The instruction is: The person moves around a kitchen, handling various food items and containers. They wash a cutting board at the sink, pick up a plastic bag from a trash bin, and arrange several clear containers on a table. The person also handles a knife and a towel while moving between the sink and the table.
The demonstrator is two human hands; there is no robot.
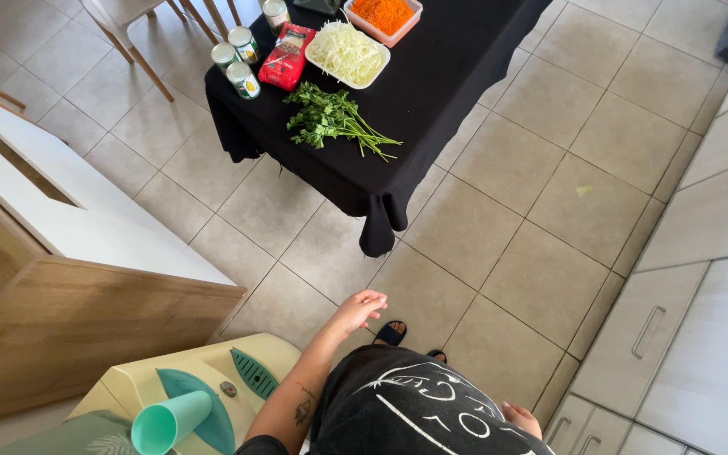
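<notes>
A teal cup [170,419] lies nearest, beside the left hand [359,308], whose fingers hang loosely apart, holding nothing. It looks light, stiff plastic, best gripped around its wall. Right hand [521,417] fingers: cannot tell.

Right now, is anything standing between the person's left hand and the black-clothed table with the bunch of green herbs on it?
Nothing visible does. The left hand hangs empty over bare beige floor tiles, which run unbroken up to the black-clothed table where the bunch of green herbs lies. The wooden counter sits off to the side.
</notes>
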